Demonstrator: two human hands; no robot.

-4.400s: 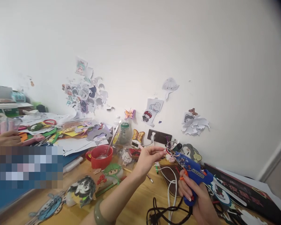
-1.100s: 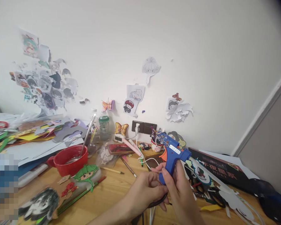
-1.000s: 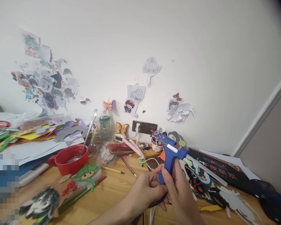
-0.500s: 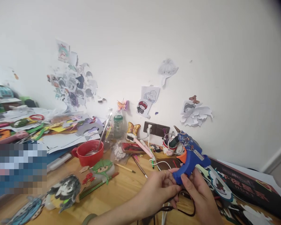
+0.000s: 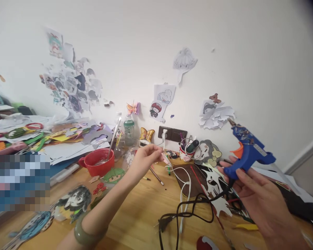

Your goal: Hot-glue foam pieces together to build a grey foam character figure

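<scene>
My right hand (image 5: 253, 187) holds a blue glue gun (image 5: 250, 152) by its handle, the nozzle pointing up and left; an orange trigger shows. Its black cord (image 5: 193, 208) hangs in loops to a black plug (image 5: 165, 224) over the wooden desk. My left hand (image 5: 148, 158), a green bangle on its wrist, reaches to the white cable below the wall socket (image 5: 172, 134). Its thumb and fingers are pinched together by the white cable (image 5: 164, 140); whether they grip it is hard to tell. A white plug sits in the socket.
A red mug (image 5: 97, 163) with a stirrer stands at the left, near paper cutouts (image 5: 73, 205) and paper piles. Behind are a green-lidded bottle (image 5: 129, 128) and a pen cup (image 5: 185, 152). A brown sheet (image 5: 189, 180) and white cutouts lie centre right.
My left hand has left the glue gun and moved up and left toward the socket. My right hand has carried the gun right and up. The black cord and plug now show.
</scene>
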